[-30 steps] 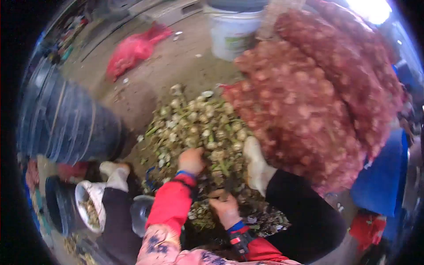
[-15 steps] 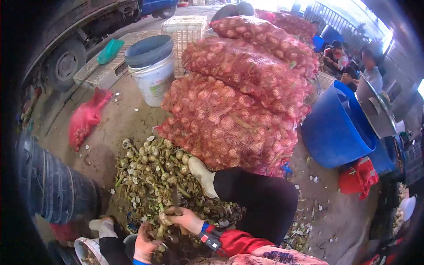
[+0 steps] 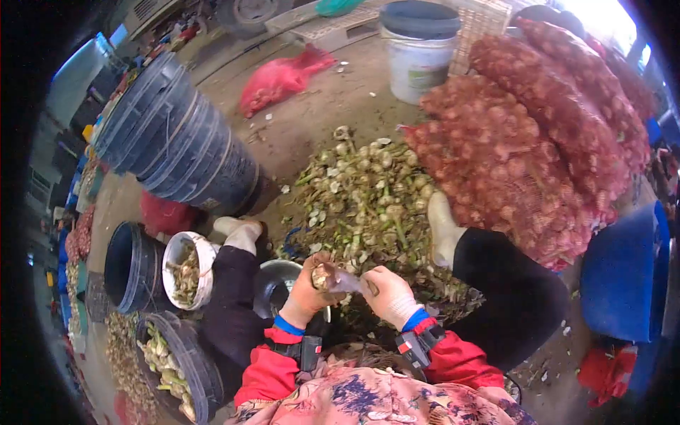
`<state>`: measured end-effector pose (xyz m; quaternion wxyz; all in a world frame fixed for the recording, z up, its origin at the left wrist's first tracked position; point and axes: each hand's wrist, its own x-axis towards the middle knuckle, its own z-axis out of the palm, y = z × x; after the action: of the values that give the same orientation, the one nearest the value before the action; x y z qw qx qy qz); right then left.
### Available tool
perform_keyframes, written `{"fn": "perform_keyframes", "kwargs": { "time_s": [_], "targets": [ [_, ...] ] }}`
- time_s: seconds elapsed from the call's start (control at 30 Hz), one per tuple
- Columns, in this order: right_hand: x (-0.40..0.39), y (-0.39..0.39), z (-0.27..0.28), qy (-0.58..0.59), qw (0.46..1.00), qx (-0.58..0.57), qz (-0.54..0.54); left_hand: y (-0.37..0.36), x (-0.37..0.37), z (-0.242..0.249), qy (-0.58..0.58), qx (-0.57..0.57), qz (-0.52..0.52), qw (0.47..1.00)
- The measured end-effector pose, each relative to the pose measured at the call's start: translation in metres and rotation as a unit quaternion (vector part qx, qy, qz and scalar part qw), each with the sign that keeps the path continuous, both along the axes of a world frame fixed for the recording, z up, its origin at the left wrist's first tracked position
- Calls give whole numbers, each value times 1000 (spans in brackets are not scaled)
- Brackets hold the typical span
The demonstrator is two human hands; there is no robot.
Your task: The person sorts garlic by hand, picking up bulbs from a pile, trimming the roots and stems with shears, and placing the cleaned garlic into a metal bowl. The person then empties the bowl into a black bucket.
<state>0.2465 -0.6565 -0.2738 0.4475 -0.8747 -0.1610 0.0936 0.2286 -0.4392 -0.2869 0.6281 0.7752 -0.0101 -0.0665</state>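
Bringing bulb and blade together is what has just changed: half a second ago the left hand (image 3: 304, 296) was loose and apart from the knife (image 3: 345, 282); now it is closed around a pale bulb (image 3: 322, 277), on the near side of the heap of bulbs (image 3: 368, 180). That suggests the work has passed from picking up to knife work. The left fingers curl firmly about the bulb, leaving a pale, brown-edged face showing toward the blade. The right hand (image 3: 390, 292) is closed on the knife, its handle mostly hidden in the fist; whether the edge touches the bulb or lies just beside it, I cannot tell.

A little to the near left of the heap, partly behind the left wrist, stands a grey bowl (image 3: 272, 269). Farther left of the heap are a white bucket (image 3: 210, 256) with scraps in it and a dark bucket (image 3: 202, 347) holding bulbs with green stems. Beyond those, a stack of dark buckets (image 3: 180, 145) leans left of the heap. Bulging net sacks (image 3: 506, 152) rise to its right, and past its far edge lie a pink net bag (image 3: 282, 81) and a white pail (image 3: 418, 69).
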Motion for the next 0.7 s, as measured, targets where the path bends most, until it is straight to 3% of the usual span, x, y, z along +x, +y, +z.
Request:
{"fn": "perform_keyframes", "kwargs": {
  "time_s": [0.07, 0.1, 0.17, 0.2, 0.23, 0.27, 0.33, 0.37, 0.4, 0.43, 0.47, 0.53, 0.6, 0.67, 0.7],
  "targets": [
    [-3, 9, 2, -4, 999, -22, 41, -7, -1, 14, 73, -138, 20, 988],
    [-3, 12, 3, -11, 996, -46, 74, -9, -2, 21, 76, -135, 22, 988],
    [-3, 19, 7, 1, 993, -68, 93, -11, -5, 31, 202, -427, 82, 878],
    [-2, 21, 8, 9, 989, -93, 112, -13, -5, 33, 205, -426, 83, 877],
    [0, 20, 9, 15, 987, -103, 125, -15, -5, 34, 111, -211, 44, 970],
    [-1, 21, 3, 19, 987, -102, 126, -15, -7, 34, 10, 17, 2, 1000],
    [2, 24, -12, 8, 985, -131, 113, -17, -14, 25, -5, -9, -16, 1000],
    [2, 24, -11, 19, 982, -139, 123, -16, -15, 12, 75, -187, 29, 979],
    [1, 25, -14, 21, 983, -138, 122, -15, -17, 0, 151, -357, 73, 919],
    [0, 26, -18, 19, 983, -139, 119, -15, -16, -1, 179, -378, 85, 904],
    [0, 27, -21, 15, 983, -140, 115, -16, -18, -2, 180, -377, 85, 905],
    [0, 29, -25, 6, 987, -119, 107, -22, -22, 2, 73, -326, 72, 940],
    [1, 27, -35, -4, 990, -96, 100, -24, -21, 9, 65, -264, 75, 959],
    [4, 17, -63, 50, 995, -78, 27, -25, -21, 15, 28, -57, 75, 995],
    [9, -3, -76, 137, 983, -105, -57, -30, -23, 31, -1, -130, 83, 988]
  ]
}}
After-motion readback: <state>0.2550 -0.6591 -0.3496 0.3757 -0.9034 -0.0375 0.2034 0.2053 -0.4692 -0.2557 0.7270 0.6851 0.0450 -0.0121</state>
